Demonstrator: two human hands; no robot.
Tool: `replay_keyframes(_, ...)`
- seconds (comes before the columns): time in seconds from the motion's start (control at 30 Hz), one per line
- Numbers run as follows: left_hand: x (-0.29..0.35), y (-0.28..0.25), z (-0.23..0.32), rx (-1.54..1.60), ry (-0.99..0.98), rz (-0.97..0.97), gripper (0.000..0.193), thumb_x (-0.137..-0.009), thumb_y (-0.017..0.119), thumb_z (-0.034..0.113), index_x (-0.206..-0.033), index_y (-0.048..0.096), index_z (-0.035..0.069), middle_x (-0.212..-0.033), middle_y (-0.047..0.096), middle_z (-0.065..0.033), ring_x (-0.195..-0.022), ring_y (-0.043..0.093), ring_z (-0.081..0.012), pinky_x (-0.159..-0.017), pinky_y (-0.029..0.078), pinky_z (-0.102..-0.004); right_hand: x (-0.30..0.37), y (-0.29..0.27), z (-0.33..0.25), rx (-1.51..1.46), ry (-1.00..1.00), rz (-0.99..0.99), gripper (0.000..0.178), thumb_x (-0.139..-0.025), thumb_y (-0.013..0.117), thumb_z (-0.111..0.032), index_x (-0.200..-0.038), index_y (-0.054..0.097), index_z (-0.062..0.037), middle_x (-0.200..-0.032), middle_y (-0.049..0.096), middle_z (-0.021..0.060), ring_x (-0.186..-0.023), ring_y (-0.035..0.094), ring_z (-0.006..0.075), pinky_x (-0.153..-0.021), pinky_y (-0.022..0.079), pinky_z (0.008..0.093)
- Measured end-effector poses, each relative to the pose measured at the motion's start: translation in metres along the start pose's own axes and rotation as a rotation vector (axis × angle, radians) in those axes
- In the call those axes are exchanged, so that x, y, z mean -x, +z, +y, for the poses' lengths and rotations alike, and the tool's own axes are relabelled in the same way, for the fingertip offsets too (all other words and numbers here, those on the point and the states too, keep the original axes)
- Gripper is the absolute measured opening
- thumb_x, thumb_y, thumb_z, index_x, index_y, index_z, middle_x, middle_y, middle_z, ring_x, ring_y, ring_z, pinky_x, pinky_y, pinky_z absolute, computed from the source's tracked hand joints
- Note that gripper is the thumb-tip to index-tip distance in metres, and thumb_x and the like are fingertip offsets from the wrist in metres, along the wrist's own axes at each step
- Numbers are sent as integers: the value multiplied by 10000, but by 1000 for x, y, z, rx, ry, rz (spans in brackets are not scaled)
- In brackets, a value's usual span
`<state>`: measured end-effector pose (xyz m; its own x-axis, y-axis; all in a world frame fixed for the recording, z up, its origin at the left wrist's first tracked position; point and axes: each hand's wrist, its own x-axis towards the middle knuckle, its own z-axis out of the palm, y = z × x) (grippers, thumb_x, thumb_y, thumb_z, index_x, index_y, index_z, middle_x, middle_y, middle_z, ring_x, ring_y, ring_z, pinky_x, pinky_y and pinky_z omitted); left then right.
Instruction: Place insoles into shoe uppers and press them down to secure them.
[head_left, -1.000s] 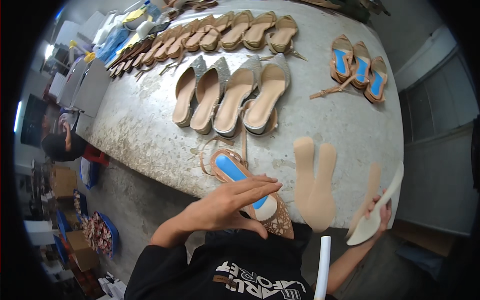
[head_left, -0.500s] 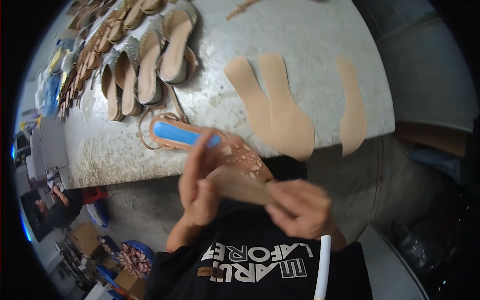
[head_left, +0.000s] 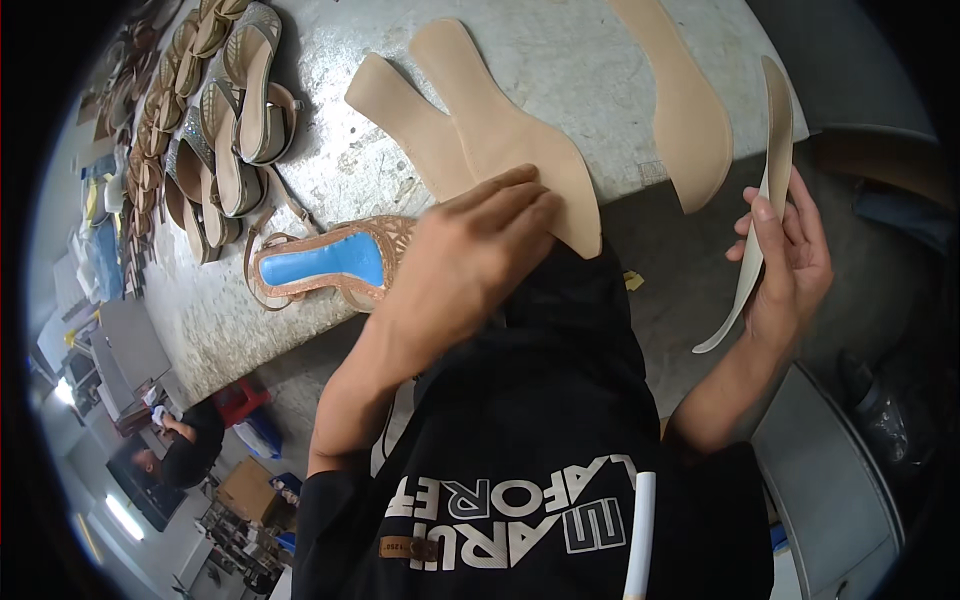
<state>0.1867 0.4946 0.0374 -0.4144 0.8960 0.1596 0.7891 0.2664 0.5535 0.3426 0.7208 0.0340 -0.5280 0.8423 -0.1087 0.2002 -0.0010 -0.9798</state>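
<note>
A thin beige insole (head_left: 777,130) is held in my right hand (head_left: 790,265), off the table's right edge. It stands nearly edge-on, thumb on one side and fingers on the other. My left hand (head_left: 480,250) reaches over the front table edge, its fingers stretched out over the wide end of a beige insole (head_left: 530,150). Whether the fingertips press on it, I cannot tell. Another beige insole (head_left: 405,110) lies partly under that one. To the left lies a brown sandal (head_left: 285,245) with a blue footbed patch, its toe part hidden behind my left hand.
Another insole (head_left: 690,130) lies near the right edge of the worn grey table (head_left: 335,190). Rows of strappy heeled sandals (head_left: 265,90) fill the far left. A grey cabinet (head_left: 825,470) stands at my right. A person (head_left: 190,445) is in the left background.
My hands have parted. The right one has carried an insole out to the right, and the left has moved onto the insoles on the table. The view has shifted too.
</note>
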Motion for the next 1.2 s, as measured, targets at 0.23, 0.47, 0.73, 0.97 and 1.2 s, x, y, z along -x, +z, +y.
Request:
replay_keyframes(0.23, -2, -6, 1, 120, -129, 22, 254, -832, 726, -36, -1083, 736, -1, -1129, 732, -164, -1119, 702, -338, -879, 607, -404, -3, -17, 18, -74, 38, -69, 521, -902, 742, -118, -1361, 586, 71, -1012, 746, 117, -760, 625, 95, -588, 515, 247)
replay_keyframes(0.47, -9, 6, 21, -193, -53, -115, 321, -783, 813, 152, -1045, 717, -5, -1124, 701, -143, -1170, 659, -329, -827, 611, -397, -3, -14, 15, -63, 27, -134, 538, -922, 706, -114, -1391, 542, 93, -1043, 732, 165, -784, 634, 106, -614, 532, 254)
replay_keyframes(0.73, 51, -42, 29, 244, -325, 1, 839, -778, 794, 563, -1326, 596, -42, -1346, 605, -185, -1311, 562, -364, -1056, 491, -471, 4, -30, 8, 51, -160, -145, 567, -905, 672, -103, -1418, 525, 89, -1069, 729, 187, -807, 646, 130, -701, 530, 267)
replay_keyframes(0.97, 99, -38, 56, 1195, -447, 499, 979, -930, 531, 675, -1530, 306, -65, -1441, 514, -247, -1268, 575, -305, -1077, 444, -486, 89, 80, -25, 114, -888, -899, 403, -732, 753, -8, -1133, 729, 21, -992, 670, 156, -741, 655, 260, -605, 561, 332)
replay_keyframes(1.2, 163, -80, -87, 637, -558, 1214, 505, -1118, 323, 383, -1379, 498, -13, -1297, 622, -175, -1200, 598, -273, -1085, 437, -419, 87, 60, -41, 376, -571, -924, 436, -739, 720, -5, -1157, 686, 113, -877, 708, 228, -717, 702, 335, -654, 577, 399)
